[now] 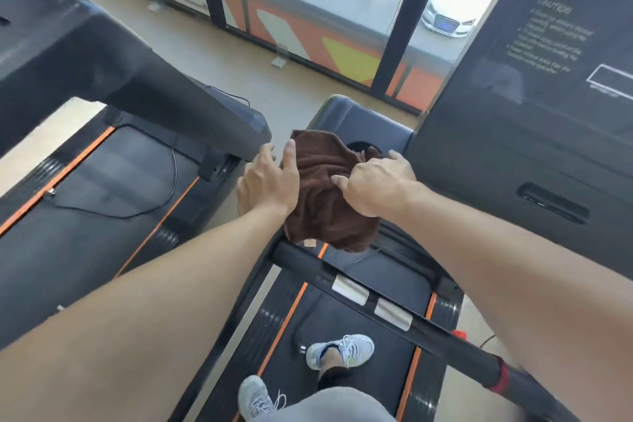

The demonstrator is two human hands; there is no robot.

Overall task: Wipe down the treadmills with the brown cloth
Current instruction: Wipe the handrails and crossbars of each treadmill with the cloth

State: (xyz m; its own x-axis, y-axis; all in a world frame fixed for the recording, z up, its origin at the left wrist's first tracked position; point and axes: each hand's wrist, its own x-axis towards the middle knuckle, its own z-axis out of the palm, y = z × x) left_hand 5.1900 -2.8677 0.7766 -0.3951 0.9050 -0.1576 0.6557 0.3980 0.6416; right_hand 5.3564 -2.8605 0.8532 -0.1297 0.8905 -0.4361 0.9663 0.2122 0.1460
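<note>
1. The brown cloth (325,192) hangs bunched between both hands, above the treadmill (359,305).
2. The left hand (267,181) holds its left edge, thumb up.
3. The right hand (373,183) grips its top, fingers curled.

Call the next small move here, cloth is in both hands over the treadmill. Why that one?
Probably lower the bunched brown cloth onto the black handlebar just beneath it and start wiping along it. The left hand and right hand both grip the cloth in the air, apparently touching no surface, and the bar is the nearest treadmill part.
</note>
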